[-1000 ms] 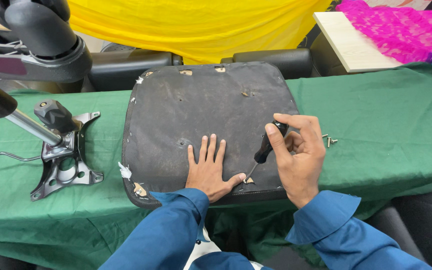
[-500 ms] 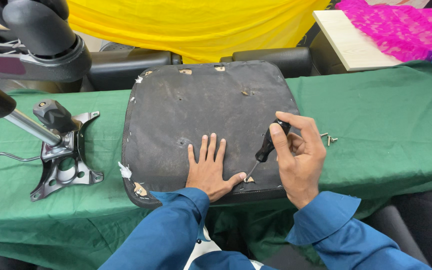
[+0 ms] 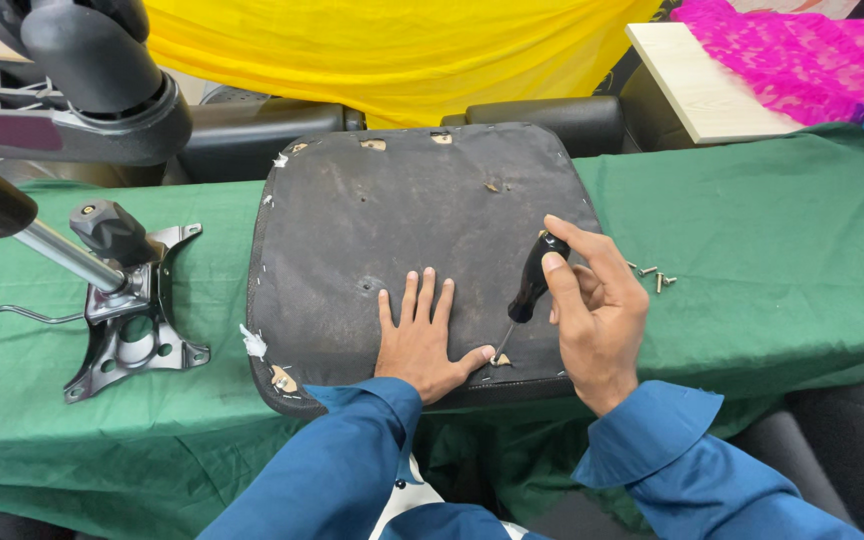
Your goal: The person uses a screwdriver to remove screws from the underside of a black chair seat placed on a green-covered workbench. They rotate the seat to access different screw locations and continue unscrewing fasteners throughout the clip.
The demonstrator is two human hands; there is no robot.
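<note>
Left hand flat, open on upturned seat on bench, pinning it. Right hand grips screwdriver, tip at screw by left thumb. Loose screws parked right.

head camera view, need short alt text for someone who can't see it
A right hand holds a black-handled screwdriver tip-down at the near edge of an upturned black seat pad on a green-covered table, while the left hand lies flat on the pad. Loose screws lie to the right.

L hand flat, fingers spread; R hand gripping, fingers curled.
</note>
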